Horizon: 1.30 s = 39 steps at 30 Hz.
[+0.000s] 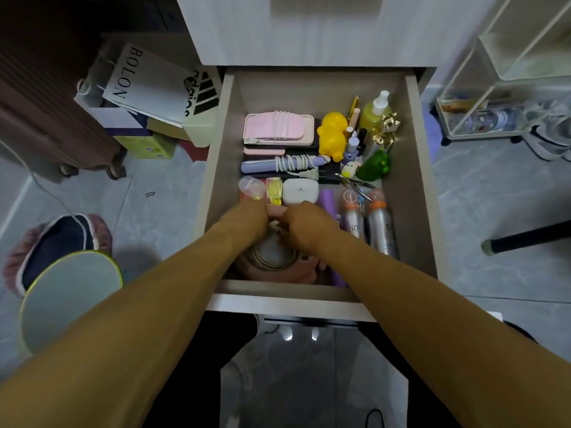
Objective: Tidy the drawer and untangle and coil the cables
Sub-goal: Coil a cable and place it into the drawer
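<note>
- Head view, drawer (230, 125): pulled fully out, with goods packed in rows; you reach into its near end with both hands.
- Left hand (251, 213): fingers curl down at the near-left of the drawer, above the coiled cable; what they close on is hidden, so you cannot tell whether they grip.
- Right hand (304, 222): fingers bunch toward the left hand, seemingly pinching a small, thin piece over the coil; the piece itself is too small to name.
- Coiled cable (273, 261): wound in flat loops on a pink item (278, 274) at the near-left corner, partly beneath both hands. Judged light, limp and springy; hold the whole bundle across its loops, not by one strand, or it is likely to unwind.
- Purple wand (265, 165): mid-drawer, with a white cord (292, 163) wrapped round it and its plug lying just beside. Judged rigid and light; lift it by the body, not the cord.
- Pink case (278, 128): far-left, bound by a white lead with its connector at the left edge.
- Two silver spray cans (378, 230): near-right, lying side by side. Judged smooth and prone to roll.
- Yellow duck (332, 134) and green frog (374, 166): far-right, among small bottles; judged easy to knock over.
</note>
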Each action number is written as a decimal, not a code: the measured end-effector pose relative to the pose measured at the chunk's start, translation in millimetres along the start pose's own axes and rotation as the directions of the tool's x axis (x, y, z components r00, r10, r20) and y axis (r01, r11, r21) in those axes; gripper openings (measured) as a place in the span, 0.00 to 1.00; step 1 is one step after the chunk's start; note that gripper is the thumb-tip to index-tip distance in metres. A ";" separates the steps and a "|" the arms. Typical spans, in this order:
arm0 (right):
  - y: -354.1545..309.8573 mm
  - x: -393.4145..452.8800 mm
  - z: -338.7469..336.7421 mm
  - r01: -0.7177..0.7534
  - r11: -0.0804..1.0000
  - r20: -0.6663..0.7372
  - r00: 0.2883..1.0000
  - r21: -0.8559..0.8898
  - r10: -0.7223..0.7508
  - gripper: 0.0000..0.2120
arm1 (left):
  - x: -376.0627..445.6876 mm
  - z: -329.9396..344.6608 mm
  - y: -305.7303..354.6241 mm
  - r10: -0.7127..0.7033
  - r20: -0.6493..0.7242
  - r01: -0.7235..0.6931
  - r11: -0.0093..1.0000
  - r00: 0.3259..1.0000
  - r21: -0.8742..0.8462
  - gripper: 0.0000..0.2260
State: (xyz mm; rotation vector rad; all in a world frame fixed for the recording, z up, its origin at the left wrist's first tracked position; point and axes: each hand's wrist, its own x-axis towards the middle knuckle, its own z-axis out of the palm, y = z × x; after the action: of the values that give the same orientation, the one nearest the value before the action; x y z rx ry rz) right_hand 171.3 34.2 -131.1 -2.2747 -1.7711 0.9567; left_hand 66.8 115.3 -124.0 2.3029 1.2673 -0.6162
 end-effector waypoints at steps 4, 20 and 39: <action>3.7 5.9 8.5 0.068 0.986 0.000 0.998 -0.149 -0.069 0.20 | 6.4 8.2 -1.1 -0.024 -0.005 0.024 1.000 1.000 0.012 0.11; 14.2 -8.9 -1.3 -0.022 0.996 -0.064 0.998 0.090 0.028 0.08 | -8.7 1.7 -11.3 0.215 -0.102 -0.210 0.976 0.971 0.054 0.07; 74.2 -29.7 -46.5 -0.381 0.923 -0.308 0.884 -0.044 0.351 0.12 | 0.5 -1.5 45.1 0.279 -0.205 -0.339 0.859 0.938 -0.383 0.03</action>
State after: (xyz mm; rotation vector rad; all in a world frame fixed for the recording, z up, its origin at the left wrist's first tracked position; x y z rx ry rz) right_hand 254.5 -2.7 -114.9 -2.7110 -1.3236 0.5317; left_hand 106.0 94.6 -115.8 2.1445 0.9392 -0.0580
